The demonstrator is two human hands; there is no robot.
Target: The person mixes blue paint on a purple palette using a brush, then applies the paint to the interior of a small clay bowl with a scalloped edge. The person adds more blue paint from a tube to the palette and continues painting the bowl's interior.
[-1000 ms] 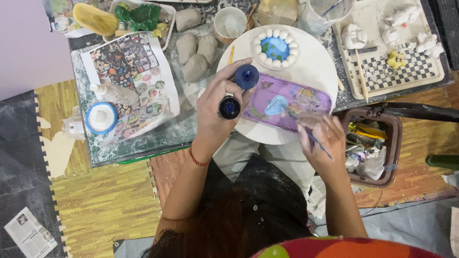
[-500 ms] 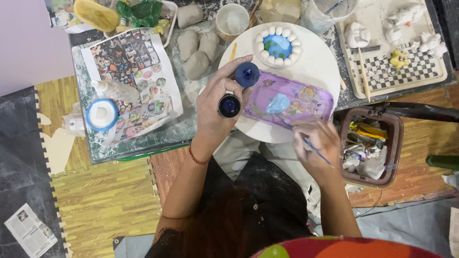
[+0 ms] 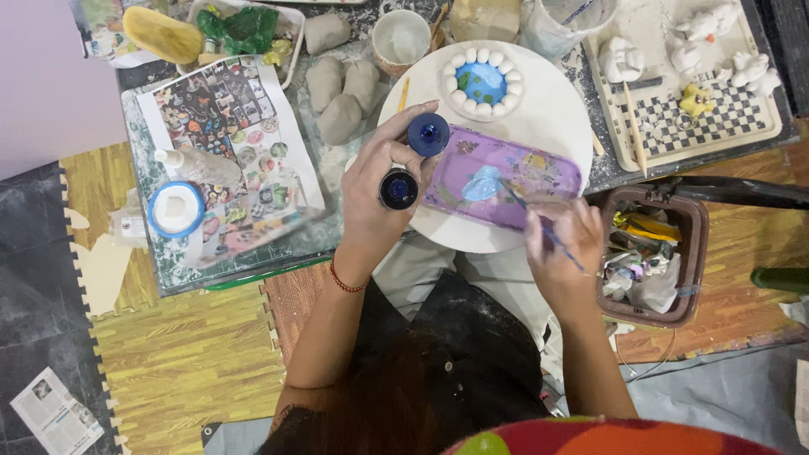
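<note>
My left hand [image 3: 375, 190] grips a small open bottle of dark blue paint [image 3: 399, 188] and pinches its blue cap [image 3: 428, 135] between the fingers. My right hand [image 3: 565, 253] holds a thin paintbrush [image 3: 539, 221] whose tip rests in a light blue blob of paint on a purple rectangular tray [image 3: 506, 177]. The tray lies on a round white board [image 3: 539, 118]. Behind the tray on the board sits a small round clay piece [image 3: 483, 82] with a white beaded rim and a blue and green centre.
Grey clay lumps [image 3: 341, 93], a cup [image 3: 402, 38] and a colourful printed sheet [image 3: 227, 152] lie on the low table. A checkered tray with small white figures [image 3: 691, 93] is at the right. A brown bin of scraps [image 3: 649, 253] stands beside my right hand.
My right hand has brought the brush up from the tray's near edge into the light blue paint. My left hand keeps holding the bottle and cap in place.
</note>
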